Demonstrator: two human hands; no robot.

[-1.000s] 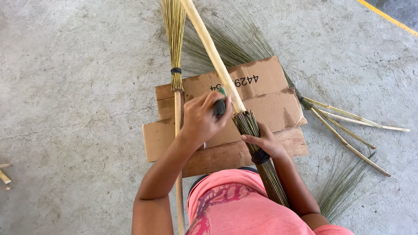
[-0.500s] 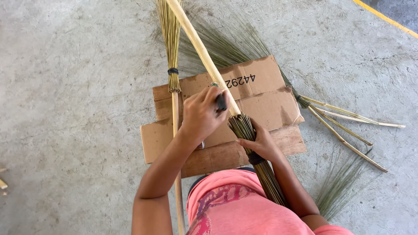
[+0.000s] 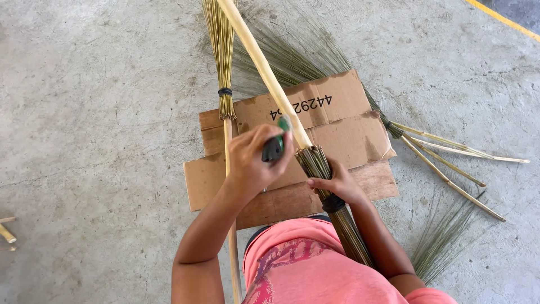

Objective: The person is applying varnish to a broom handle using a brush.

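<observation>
The right hand [image 3: 337, 183] is gripping a bundle of thin green-brown broom sticks [image 3: 332, 197], fingers closed around it just above a black band [image 3: 333, 203], where the bundle meets a pale wooden pole [image 3: 264, 73]. The pole's long axis is running diagonally from the bundle up and to the left, out of the top of the view; the bundle is continuing down and to the right past the person's pink shirt [image 3: 304, 264]. The left hand [image 3: 256, 160] is closed on a small tool with a black body and green tip [image 3: 277, 143], and is holding it just to the left of the pole, close to the junction with the bundle. The tool is lying nearer the left hand's side of the pole; whether its tip is touching the pole cannot be told.

Flattened brown cardboard [image 3: 349, 135] is lying on the concrete floor [image 3: 95, 112] beneath the hands. A second, finished broom [image 3: 226, 107] is lying to the left of the pole, roughly upright in view. Loose sticks and cut canes [image 3: 450, 163] are lying to the right
</observation>
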